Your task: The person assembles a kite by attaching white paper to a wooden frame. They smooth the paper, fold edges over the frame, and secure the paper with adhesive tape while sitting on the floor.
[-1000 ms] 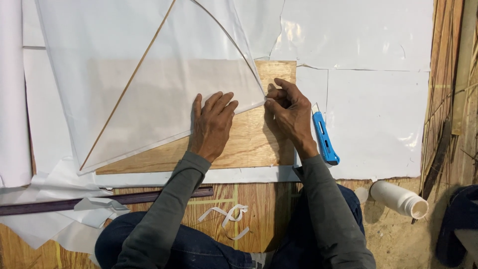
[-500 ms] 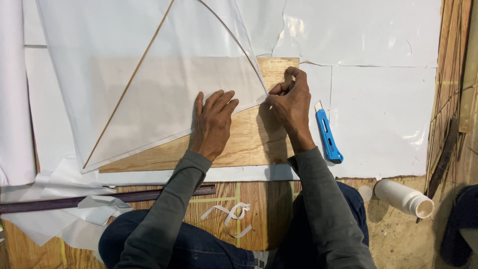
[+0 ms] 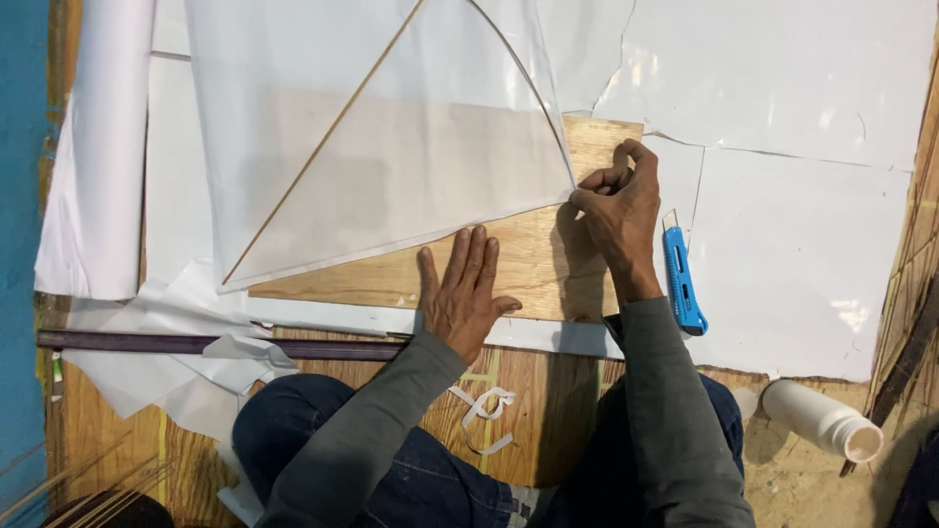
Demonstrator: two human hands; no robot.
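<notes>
Pressing our left hand (image 3: 462, 293) flat on the plywood board (image 3: 528, 264), we pinch the paper kite (image 3: 391, 147) corner with right hand (image 3: 618, 210) fingertips at the board's right edge — crease slowly, keeping paper taut. Blue utility knife (image 3: 681, 284) lies beside.

The light is bright and even, coming from above. Glare sits on the glossy white sheets (image 3: 782, 88) to the right of the pale rectangular wooden board (image 3: 548, 274). A soft shadow falls on this board, just left of the right hand (image 3: 618, 210). The picture is sharp in the middle; the thin sticks far below-left of the board look blurred.
</notes>
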